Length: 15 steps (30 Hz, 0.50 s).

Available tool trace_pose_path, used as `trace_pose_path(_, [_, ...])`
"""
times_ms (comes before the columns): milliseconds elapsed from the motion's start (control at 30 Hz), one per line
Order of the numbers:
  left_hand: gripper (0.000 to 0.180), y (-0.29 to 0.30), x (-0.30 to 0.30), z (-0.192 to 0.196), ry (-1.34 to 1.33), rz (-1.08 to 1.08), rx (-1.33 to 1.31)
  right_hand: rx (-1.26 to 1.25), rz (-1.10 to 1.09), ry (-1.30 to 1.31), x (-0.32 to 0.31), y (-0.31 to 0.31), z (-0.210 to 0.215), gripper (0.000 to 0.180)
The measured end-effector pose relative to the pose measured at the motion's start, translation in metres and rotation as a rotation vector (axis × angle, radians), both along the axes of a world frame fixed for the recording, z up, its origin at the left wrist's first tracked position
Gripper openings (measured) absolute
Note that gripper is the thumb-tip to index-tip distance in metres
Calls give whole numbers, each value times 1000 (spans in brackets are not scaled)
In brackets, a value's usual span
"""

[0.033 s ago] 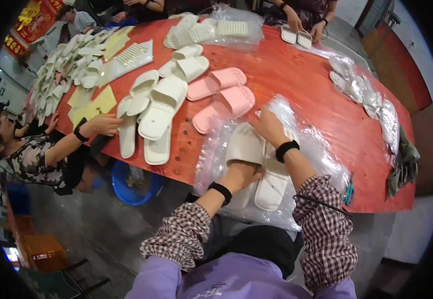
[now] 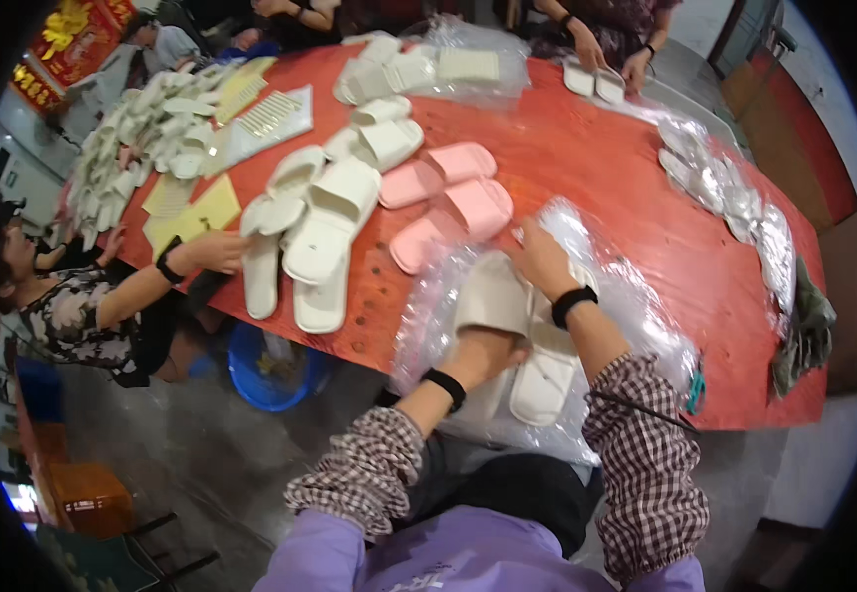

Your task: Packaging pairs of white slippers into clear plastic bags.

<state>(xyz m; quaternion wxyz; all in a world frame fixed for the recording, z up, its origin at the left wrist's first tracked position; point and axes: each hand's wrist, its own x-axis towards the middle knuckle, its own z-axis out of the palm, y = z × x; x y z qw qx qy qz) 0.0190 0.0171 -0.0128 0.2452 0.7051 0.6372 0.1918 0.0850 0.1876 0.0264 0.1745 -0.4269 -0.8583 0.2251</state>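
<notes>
In front of me, a pair of off-white slippers lies on a clear plastic bag (image 2: pixel 635 335) at the table's near edge. My left hand (image 2: pixel 487 355) reaches in at the strap of the left slipper (image 2: pixel 492 301), thumb at its side and other fingers mostly hidden. Over the toe of the right slipper (image 2: pixel 544 385) is my right hand (image 2: pixel 545 261), fingers drawn together. What its fingertips pinch, beside the bag's far part, is unclear. Just beyond the bag lie two pink slippers (image 2: pixel 453 222). Several cream slippers (image 2: pixel 335 222) overlap to their left.
The red table (image 2: pixel 586 158) carries a slipper heap (image 2: pixel 152 138), yellow sheets (image 2: pixel 191 217), bagged slippers (image 2: pixel 729 187) and teal scissors (image 2: pixel 696 390). At left, a co-worker's hand (image 2: pixel 216 252) touches cream slippers. Another person's hands (image 2: pixel 606 64) handle slippers opposite. A blue basin (image 2: pixel 270 370) stands below.
The whole view has shifted slightly, so the table and slippers appear a little further right and lower. Both my hands remain at the same slippers.
</notes>
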Motion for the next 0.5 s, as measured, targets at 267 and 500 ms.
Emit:
trace_pose_path(267, [41, -8, 9, 4, -57, -8, 69, 33, -40, 87, 12, 11, -36, 16])
trace_pose_path(500, [29, -39, -3, 17, 81, -10, 379, -61, 72, 226, 42, 1, 34, 17])
